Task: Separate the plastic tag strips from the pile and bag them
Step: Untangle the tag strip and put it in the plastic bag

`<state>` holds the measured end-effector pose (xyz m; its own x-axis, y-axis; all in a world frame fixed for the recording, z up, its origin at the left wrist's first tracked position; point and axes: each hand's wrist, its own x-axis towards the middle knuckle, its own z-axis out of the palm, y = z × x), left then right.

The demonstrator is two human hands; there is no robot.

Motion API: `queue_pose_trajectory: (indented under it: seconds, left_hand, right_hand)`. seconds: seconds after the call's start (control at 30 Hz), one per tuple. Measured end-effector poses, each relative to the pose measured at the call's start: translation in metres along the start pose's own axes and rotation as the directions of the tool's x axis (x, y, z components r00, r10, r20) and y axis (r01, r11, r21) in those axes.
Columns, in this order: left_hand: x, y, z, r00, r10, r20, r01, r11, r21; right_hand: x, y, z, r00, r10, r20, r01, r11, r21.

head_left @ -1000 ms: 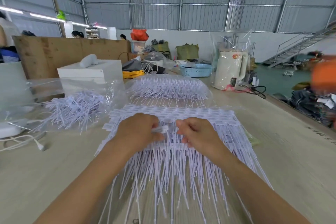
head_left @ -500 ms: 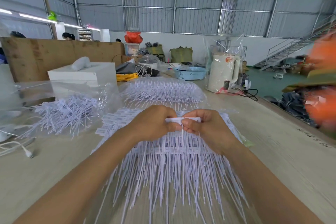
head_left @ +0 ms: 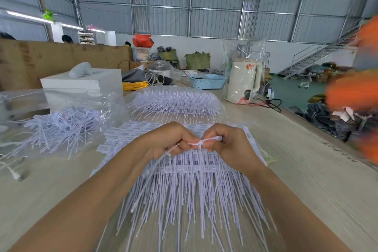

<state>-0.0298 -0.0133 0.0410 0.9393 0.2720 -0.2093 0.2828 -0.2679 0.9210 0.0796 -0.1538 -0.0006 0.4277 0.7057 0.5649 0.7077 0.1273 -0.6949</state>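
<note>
**One strip comes off the stack, bag waiting to the left**

Both hands work just above the pile of tag strips, which lies fanned on the table with the label ends away from the person and the thin tails pointing back toward them, probably so each strip can be taken by its head. The left hand has its fingers curled around one strip, whose tail trails down past the wrist. The right hand pinches the label end of that strip between thumb and fingertips. Held at both ends like this, it looks as though it is being pulled or twisted free of its neighbours.

An open clear bag of loose strips lies close on the left, within easy reach for dropping. A second, fuller bag sits beyond the pile.

The small labels carry dark print, too fine to read. Handwritten marks on the table's right edge and a red emblem on the white kettle are equally illegible.
</note>
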Motion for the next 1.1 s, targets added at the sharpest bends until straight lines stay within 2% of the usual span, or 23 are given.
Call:
queue_pose_trajectory:
  seconds: [0.1, 0.13, 0.2, 0.23, 0.3, 0.47, 0.57, 0.67, 0.8, 0.97, 1.1]
  left_hand:
    - [-0.003, 0.002, -0.006, 0.996, -0.035, 0.079, 0.035, 0.999, 0.000]
    - [-0.004, 0.002, -0.009, 0.997, -0.015, 0.078, 0.012, 0.999, 0.033]
    - [-0.003, 0.001, -0.013, 0.998, 0.066, 0.016, -0.067, 0.991, 0.112]
    - [-0.001, 0.000, -0.013, 0.994, 0.110, -0.009, -0.107, 0.985, 0.136]
    - [0.001, -0.001, -0.011, 0.987, 0.162, -0.014, -0.156, 0.968, 0.195]
    - [0.003, -0.003, -0.010, 0.994, 0.112, 0.021, -0.113, 0.952, 0.284]
    - [-0.002, -0.001, -0.009, 0.987, 0.149, 0.068, -0.163, 0.903, 0.397]
    - [-0.004, 0.004, -0.005, 0.975, 0.221, 0.030, -0.216, 0.901, 0.376]
    - [-0.004, 0.004, -0.005, 0.961, 0.274, -0.029, -0.244, 0.898, 0.367]
    - [0.001, -0.010, -0.008, 0.962, 0.257, -0.091, -0.195, 0.882, 0.429]
    - [0.003, -0.018, -0.007, 0.962, 0.261, -0.077, -0.208, 0.889, 0.409]
  right_hand:
    - [0.003, 0.009, -0.007, 0.993, 0.024, -0.117, -0.042, 0.988, -0.151]
    - [0.004, 0.011, -0.011, 0.984, 0.058, -0.166, -0.078, 0.990, -0.114]
    - [0.007, 0.008, -0.017, 0.968, 0.168, -0.186, -0.147, 0.982, 0.121]
    - [0.008, 0.005, -0.017, 0.965, 0.217, -0.150, -0.182, 0.959, 0.218]
    - [0.012, -0.003, -0.016, 0.965, 0.254, -0.064, -0.228, 0.934, 0.275]
    - [0.024, -0.015, -0.021, 0.913, 0.392, 0.111, -0.399, 0.803, 0.442]
    - [0.026, -0.022, -0.021, 0.868, 0.442, 0.227, -0.497, 0.764, 0.411]
    - [0.024, -0.024, -0.012, 0.856, 0.462, 0.232, -0.512, 0.819, 0.258]
    - [0.019, -0.023, -0.001, 0.850, 0.455, 0.264, -0.524, 0.775, 0.353]
    - [0.018, -0.018, -0.001, 0.895, 0.436, 0.089, -0.436, 0.819, 0.373]
    - [0.018, -0.016, 0.002, 0.866, 0.488, 0.104, -0.482, 0.764, 0.428]
